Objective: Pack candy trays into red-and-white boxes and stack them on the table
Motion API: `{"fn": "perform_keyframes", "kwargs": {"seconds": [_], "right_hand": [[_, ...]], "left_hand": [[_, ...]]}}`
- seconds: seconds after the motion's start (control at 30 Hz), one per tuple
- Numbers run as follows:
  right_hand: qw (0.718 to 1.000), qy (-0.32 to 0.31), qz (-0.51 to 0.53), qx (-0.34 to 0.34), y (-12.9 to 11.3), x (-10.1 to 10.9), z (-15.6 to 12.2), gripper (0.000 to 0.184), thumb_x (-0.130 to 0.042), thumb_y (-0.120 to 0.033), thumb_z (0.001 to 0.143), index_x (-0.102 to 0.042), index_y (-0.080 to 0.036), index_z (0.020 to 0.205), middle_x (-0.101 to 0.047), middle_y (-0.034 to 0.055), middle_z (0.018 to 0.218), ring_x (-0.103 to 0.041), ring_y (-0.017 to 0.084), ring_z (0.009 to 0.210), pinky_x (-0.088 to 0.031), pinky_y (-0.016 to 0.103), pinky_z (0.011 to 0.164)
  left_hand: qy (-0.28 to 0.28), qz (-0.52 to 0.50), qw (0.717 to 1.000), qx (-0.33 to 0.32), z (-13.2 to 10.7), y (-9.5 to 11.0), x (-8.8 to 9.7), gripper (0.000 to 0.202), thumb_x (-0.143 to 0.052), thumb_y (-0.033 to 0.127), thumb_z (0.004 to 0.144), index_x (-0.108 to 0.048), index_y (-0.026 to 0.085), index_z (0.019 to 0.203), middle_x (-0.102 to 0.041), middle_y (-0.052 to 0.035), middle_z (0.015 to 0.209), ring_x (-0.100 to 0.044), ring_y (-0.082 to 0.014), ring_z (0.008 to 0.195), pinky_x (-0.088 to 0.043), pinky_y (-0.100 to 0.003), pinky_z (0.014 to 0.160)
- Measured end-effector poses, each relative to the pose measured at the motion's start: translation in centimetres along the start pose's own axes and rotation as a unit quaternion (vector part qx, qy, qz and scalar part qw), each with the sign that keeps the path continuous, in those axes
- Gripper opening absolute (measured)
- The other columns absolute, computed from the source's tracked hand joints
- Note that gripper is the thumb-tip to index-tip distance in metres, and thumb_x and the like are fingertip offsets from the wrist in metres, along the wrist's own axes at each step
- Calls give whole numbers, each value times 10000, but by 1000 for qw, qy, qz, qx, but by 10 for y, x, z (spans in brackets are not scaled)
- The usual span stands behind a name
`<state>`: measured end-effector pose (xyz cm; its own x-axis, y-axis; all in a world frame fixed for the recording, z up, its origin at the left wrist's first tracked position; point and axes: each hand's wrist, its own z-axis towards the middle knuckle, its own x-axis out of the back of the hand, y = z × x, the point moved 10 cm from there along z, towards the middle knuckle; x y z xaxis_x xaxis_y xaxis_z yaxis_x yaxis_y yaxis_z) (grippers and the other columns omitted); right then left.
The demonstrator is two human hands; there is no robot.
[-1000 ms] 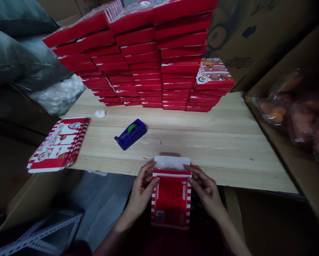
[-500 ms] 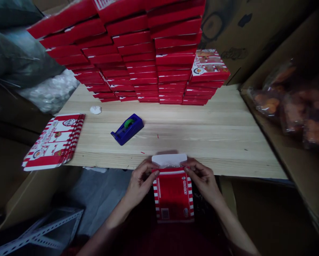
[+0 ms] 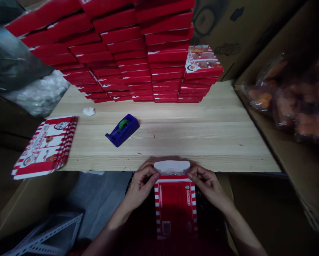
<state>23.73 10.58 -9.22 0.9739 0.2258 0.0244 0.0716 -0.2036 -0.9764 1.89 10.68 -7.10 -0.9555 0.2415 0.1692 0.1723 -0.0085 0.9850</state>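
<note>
1. Ahead of both hands, a pale wooden worktop (image 3: 202,142) spans the view, its near edge just beyond the fingers.
2. Past the hands, at the far side of the worktop, rises a tall stack of flat red boxes (image 3: 138,67), arranged in several columns. One printed box with food pictures (image 3: 203,64) lies on a shorter column at the right end.
3. Well to the right of the right hand, bulging plastic bags of orange food (image 3: 290,103) sit against brown cardboard cartons (image 3: 245,32).
4. Far to the left of the left hand, grey sacks (image 3: 12,60) slump beside the worktop, and slotted steel angle bars (image 3: 44,231) lie low down.
5. Also left of the left hand, a pile of flat red-and-white printed card blanks (image 3: 46,147) lies at the worktop's edge.
6. Directly ahead of the left hand sits a blue tape dispenser (image 3: 121,131) with a green core. Beyond it lies a small white wad (image 3: 89,111).
7. Between the hands, a red-and-white carton (image 3: 175,208) hangs down past the worktop's edge, topped by a white flap (image 3: 172,167).
8. The left hand (image 3: 142,186) and right hand (image 3: 209,186) both curl closed, pinching opposite sides of the carton's top just below the flap.
</note>
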Motion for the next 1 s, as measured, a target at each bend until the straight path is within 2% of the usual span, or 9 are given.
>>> {"fn": "perform_keyframes", "kwargs": {"seconds": [0.1,0.2,0.3,0.47,0.6,0.7,0.77,0.83,1.0], "right_hand": [[999,38,2,12,-4,5,-2,205,-674,-437,963,-721,-248,897,-695,9,827,-638,183,767,-507,310,730],[998,40,-27,36,-10,2,2,241,-622,-442,997,-758,-310,1146,-744,50,1164,-665,247,1133,-503,426,1005],[996,-7,-79,41,-11,-4,6,276,-566,-438,1029,-772,-354,1193,-730,47,1275,-567,281,1344,-416,513,1145],[993,-59,-83,62,-20,-7,3,294,-541,-393,1045,-753,-369,1246,-760,43,1219,-696,270,1135,-546,503,1010],[991,-85,-81,57,-23,-11,-2,244,-616,-362,1008,-781,-339,1185,-782,46,1105,-709,265,1046,-567,467,946],[992,-96,-72,38,-18,-14,-3,220,-619,-397,1001,-804,-282,968,-765,37,924,-689,236,882,-568,396,812],[995,-84,-54,20,-13,-15,-1,283,-615,-435,997,-771,-258,841,-724,23,818,-650,211,772,-541,345,708],[998,-48,-30,10,-11,-14,1,313,-620,-467,987,-745,-252,796,-696,14,772,-629,204,741,-520,329,683],[999,36,3,11,-15,-11,-1,310,-612,-505,985,-770,-254,897,-721,30,887,-644,216,839,-517,340,784]], "left_hand": [[17,16,1000,-2,3,2,0,260,-582,309,1021,-615,184,795,-548,-13,814,-523,-161,777,-393,-277,729],[34,20,999,-13,8,4,2,230,-589,304,1015,-637,186,823,-557,-15,828,-527,-165,782,-400,-283,729],[7,36,999,-14,13,7,-1,176,-568,280,1023,-720,225,1090,-636,-44,988,-591,-184,872,-456,-304,795],[-90,84,991,-46,15,21,-15,388,-449,210,1049,-721,339,1294,-652,-57,1339,-490,-274,1383,-388,-479,1155],[-156,77,983,-58,12,29,-23,344,-463,231,1046,-759,330,1191,-717,-51,1228,-586,-279,1255,-473,-500,1072],[-169,76,981,-51,11,28,-25,304,-484,283,1048,-776,258,964,-722,-63,1070,-636,-272,1096,-520,-457,978],[-160,67,984,-31,11,22,-25,362,-454,305,1063,-749,239,866,-713,-55,950,-641,-262,1034,-518,-439,958],[-137,56,989,-13,11,17,-25,348,-447,311,1070,-763,246,942,-718,-54,997,-636,-257,1067,-495,-440,996],[34,7,999,10,6,10,-9,277,-561,327,1029,-720,282,1251,-658,-73,1300,-585,-261,1250,-443,-416,1091]]}}
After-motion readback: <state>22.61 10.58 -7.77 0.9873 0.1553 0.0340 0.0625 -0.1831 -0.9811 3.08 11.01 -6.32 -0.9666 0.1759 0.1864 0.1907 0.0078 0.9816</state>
